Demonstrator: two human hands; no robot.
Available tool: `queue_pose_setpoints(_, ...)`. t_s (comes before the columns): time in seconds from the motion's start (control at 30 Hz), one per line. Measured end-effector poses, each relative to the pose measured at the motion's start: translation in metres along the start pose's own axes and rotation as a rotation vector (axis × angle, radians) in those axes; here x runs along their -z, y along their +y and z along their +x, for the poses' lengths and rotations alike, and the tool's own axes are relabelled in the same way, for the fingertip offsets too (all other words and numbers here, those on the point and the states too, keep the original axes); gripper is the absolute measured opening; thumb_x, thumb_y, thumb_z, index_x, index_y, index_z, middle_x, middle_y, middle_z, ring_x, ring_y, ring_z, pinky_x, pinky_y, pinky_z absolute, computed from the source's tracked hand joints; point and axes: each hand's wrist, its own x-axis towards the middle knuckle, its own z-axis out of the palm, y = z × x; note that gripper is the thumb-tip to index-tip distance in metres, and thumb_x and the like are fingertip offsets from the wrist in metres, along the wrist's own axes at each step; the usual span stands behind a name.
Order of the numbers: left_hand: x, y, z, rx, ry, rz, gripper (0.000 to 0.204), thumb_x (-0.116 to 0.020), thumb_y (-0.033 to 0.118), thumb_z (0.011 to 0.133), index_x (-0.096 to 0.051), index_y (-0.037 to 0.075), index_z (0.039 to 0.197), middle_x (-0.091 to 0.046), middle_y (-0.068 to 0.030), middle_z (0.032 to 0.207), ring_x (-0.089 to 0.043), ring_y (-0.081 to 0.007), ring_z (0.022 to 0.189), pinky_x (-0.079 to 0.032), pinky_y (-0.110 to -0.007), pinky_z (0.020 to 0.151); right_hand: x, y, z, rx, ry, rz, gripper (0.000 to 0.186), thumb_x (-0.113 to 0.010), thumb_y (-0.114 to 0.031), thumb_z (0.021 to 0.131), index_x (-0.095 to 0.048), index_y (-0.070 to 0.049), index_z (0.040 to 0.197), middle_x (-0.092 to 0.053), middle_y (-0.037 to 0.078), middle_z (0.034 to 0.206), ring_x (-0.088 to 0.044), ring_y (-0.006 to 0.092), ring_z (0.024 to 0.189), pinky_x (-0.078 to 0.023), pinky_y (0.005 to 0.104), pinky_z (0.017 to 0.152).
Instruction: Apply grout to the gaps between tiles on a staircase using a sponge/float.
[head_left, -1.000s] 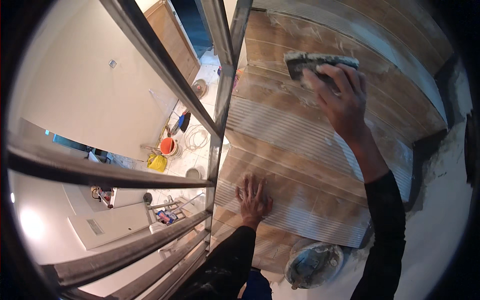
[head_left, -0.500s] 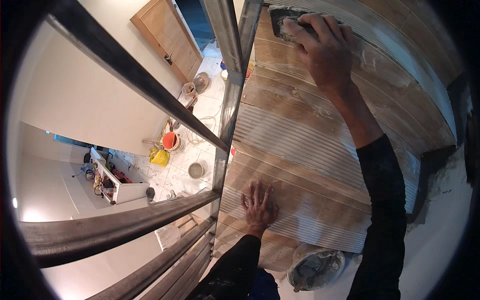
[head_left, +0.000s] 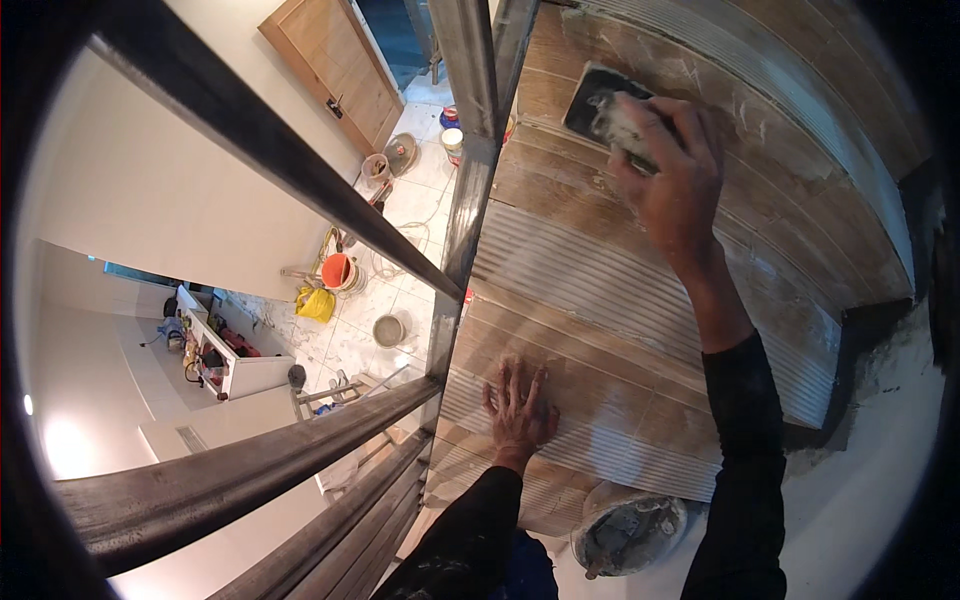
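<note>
My right hand [head_left: 678, 185] grips a grout float [head_left: 590, 98], a black rectangular pad with a pale, smeared handle. The float lies on a wood-look stair tread [head_left: 545, 150] streaked with whitish residue. Lower down, my left hand [head_left: 519, 410] rests flat with fingers spread on another tread, near its ribbed edge [head_left: 600, 440]. Nothing is in that hand. Below the hands, a bucket [head_left: 630, 535] holds grey paste, its rim crusted.
A metal railing [head_left: 250, 165] runs along the left of the stairs. Beyond it, on the lower tiled floor, stand an orange-lined bucket [head_left: 338, 270], a yellow bag [head_left: 315, 304] and a grey bucket [head_left: 388, 331]. A wooden door [head_left: 335, 75] is farther back. A white wall [head_left: 870, 450] borders the right.
My right hand has drawn the float down and slightly right, toward me, from the upper ribbed edge onto the tread. My left hand stays in place.
</note>
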Motion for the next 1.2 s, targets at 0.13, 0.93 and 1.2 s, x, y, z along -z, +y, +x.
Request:
queue_pose_setpoints(0.13,0.0,-0.003,-0.001,0.01,-0.007,0.016,0.087,-0.072,0.045,0.083,-0.043,0.033,0.164,-0.029,-0.0139,0.175,-0.02,-0.038,0.163,-0.01,-0.069,0.126,0.003,0.003,0.029,0.021,0.159,0.027,0.057,-0.087,-0.017,0.076,-0.073,-0.02,0.131,-0.063,0.003,0.114,-0.061,0.0266,0.109,-0.048,0.0468,0.098)
queue_pose_setpoints(0.93,-0.003,0.001,0.001,0.006,-0.016,-0.004,0.085,-0.071,0.047,0.083,-0.045,0.032,0.163,-0.032,-0.0144,0.173,-0.021,-0.0384,0.163,-0.011,-0.069,0.126,-0.091,0.013,-0.009,0.083,-0.362,0.162,0.044,-0.076,-0.02,0.092,-0.07,-0.002,0.131,-0.072,0.023,0.12,-0.067,0.0403,0.117,-0.052,0.0494,0.105)
queue_pose_setpoints(1.2,0.002,-0.004,0.0,0.016,-0.004,0.002,0.086,-0.072,0.046,0.082,-0.045,0.032,0.162,-0.029,-0.0137,0.175,-0.022,-0.039,0.162,-0.011,-0.069,0.125,-0.018,0.023,-0.016,-0.162,-0.591,0.041,0.04,-0.073,-0.023,0.096,-0.071,-0.001,0.13,-0.073,0.024,0.118,-0.067,0.042,0.117,-0.053,0.0499,0.104)
